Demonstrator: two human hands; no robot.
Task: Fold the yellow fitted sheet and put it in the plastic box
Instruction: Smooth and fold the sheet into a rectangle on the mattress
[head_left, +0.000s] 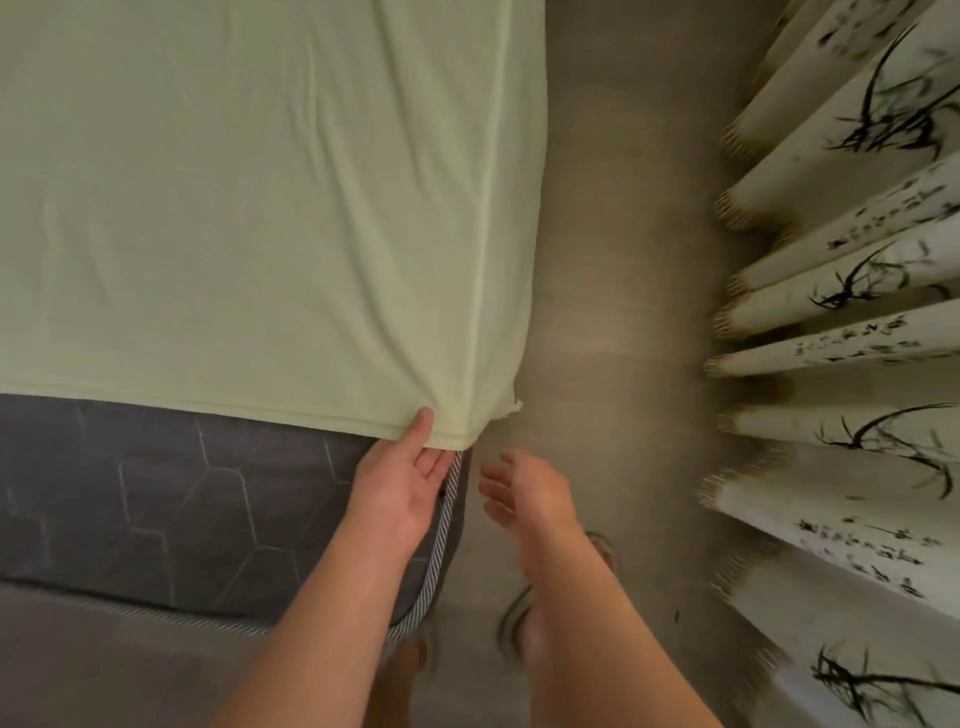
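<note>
The pale yellow fitted sheet lies spread over the upper part of a grey quilted mattress, its near hem running across the view. My left hand pinches the sheet's near right corner, thumb on top of the hem and fingers underneath. My right hand hovers just right of that corner, past the mattress edge, fingers apart and holding nothing; it is slightly blurred. No plastic box is in view.
A strip of grey floor runs along the right side of the mattress. White curtains with black ink prints hang at the far right. My feet in sandals stand at the mattress corner.
</note>
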